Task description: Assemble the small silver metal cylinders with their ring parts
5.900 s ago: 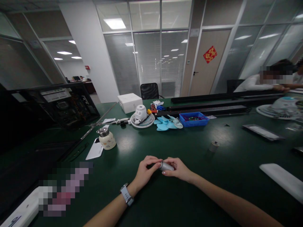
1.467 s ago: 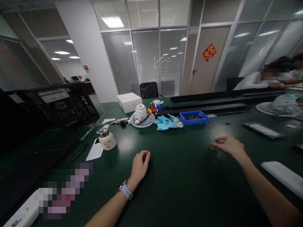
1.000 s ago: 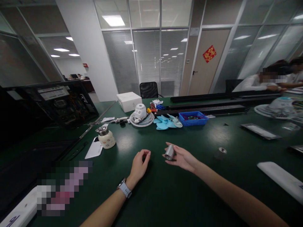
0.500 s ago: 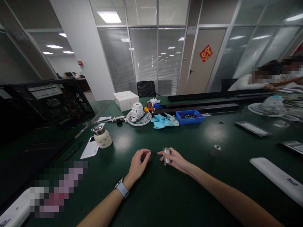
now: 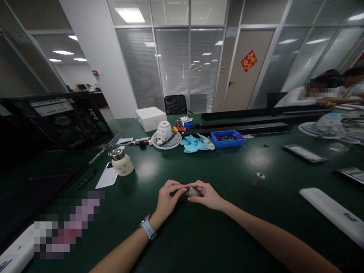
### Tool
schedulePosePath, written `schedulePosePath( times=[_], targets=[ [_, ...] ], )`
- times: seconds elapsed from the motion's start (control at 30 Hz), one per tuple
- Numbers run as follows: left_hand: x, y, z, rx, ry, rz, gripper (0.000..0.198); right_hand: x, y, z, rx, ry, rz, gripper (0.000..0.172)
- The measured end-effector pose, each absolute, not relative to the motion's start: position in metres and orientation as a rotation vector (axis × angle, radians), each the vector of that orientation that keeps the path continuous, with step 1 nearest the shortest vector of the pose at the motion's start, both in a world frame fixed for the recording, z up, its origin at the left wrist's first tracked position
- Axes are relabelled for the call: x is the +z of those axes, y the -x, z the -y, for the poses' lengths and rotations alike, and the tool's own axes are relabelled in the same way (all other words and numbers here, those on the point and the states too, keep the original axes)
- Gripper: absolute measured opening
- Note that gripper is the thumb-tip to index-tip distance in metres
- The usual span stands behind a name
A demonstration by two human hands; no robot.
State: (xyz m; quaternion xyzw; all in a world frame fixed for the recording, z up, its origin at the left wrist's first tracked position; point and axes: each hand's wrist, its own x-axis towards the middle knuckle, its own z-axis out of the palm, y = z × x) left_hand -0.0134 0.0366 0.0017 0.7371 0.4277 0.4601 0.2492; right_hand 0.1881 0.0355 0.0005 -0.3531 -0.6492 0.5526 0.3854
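A small silver metal cylinder (image 5: 194,192) lies on its side in the fingers of my right hand (image 5: 211,195), its end turned toward the left. My left hand (image 5: 167,200) pinches at that end with thumb and fingertips; whether a smaller part sits between them is hidden. Both hands are held just over the dark green table (image 5: 182,235). Another short metal cylinder (image 5: 258,179) stands on the tabletop to the right of my right hand.
Beyond my hands are light blue fan blades (image 5: 196,143), a white fan housing (image 5: 165,134) and a blue tray (image 5: 228,139) of small parts. A cream flask (image 5: 123,163) and white phone (image 5: 107,176) are at left. People sit at far right.
My right hand has tipped the metal cylinder from upright to lying sideways and moved slightly left. My left hand has moved right, and its fingertips now meet the cylinder's end.
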Motion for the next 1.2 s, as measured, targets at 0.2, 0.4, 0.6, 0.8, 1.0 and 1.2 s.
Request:
schedulePosePath(
  times=[0.2, 0.4, 0.6, 0.8, 1.0, 1.2],
  targets=[
    [0.000, 0.028, -0.048, 1.136, -2.160, -1.451, 0.023, 0.009, -0.217, -0.037, 0.939, 1.201, 1.725, 0.041],
    [-0.011, 0.031, -0.055, 0.875, -2.289, -1.466, 0.020, 0.002, -0.239, -0.042, 0.973, 1.264, 1.706, 0.041],
    [-0.013, 0.030, -0.056, 0.875, -2.262, -1.427, 0.025, -0.002, -0.235, -0.040, 0.894, 1.252, 1.740, 0.045],
    [-0.015, 0.031, -0.058, 0.896, -2.209, -1.462, 0.039, -0.003, -0.236, -0.040, 0.860, 1.253, 1.758, 0.052],
    [-0.012, 0.030, -0.055, 0.958, -2.180, -1.463, 0.035, 0.000, -0.233, -0.040, 0.854, 1.268, 1.744, 0.046],
    [-0.007, 0.027, -0.053, 0.994, -2.169, -1.481, 0.038, 0.000, -0.232, -0.040, 0.840, 1.287, 1.703, 0.038]
  ],
)
